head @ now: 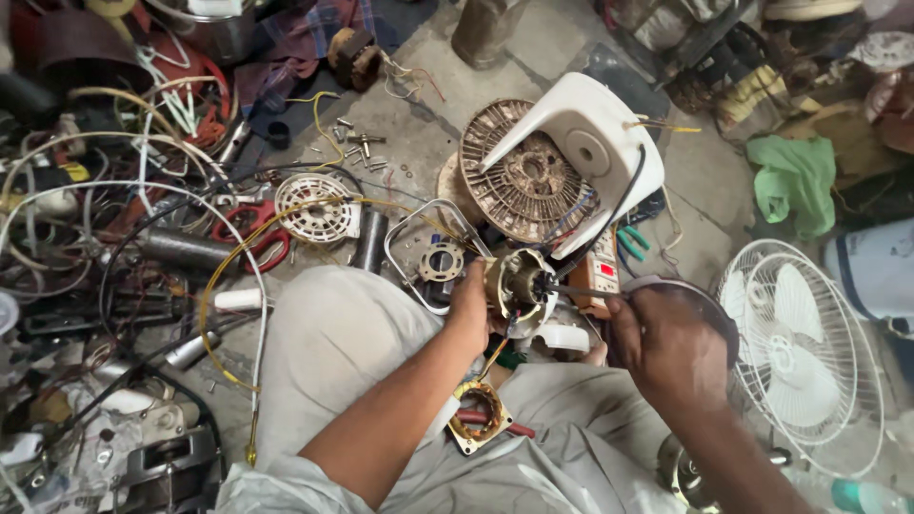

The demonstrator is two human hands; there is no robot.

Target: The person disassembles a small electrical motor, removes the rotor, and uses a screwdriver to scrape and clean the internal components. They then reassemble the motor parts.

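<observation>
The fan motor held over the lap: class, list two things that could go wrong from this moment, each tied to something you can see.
1. The left hand alone steadies the fan motor while the right hand pushes a thin tool into it; a slip could jab the left fingers.
2. The copper-wound stator lies loose on the lap beneath the work; a shift of the knee might send it down among the tangled wires on the floor.
</observation>
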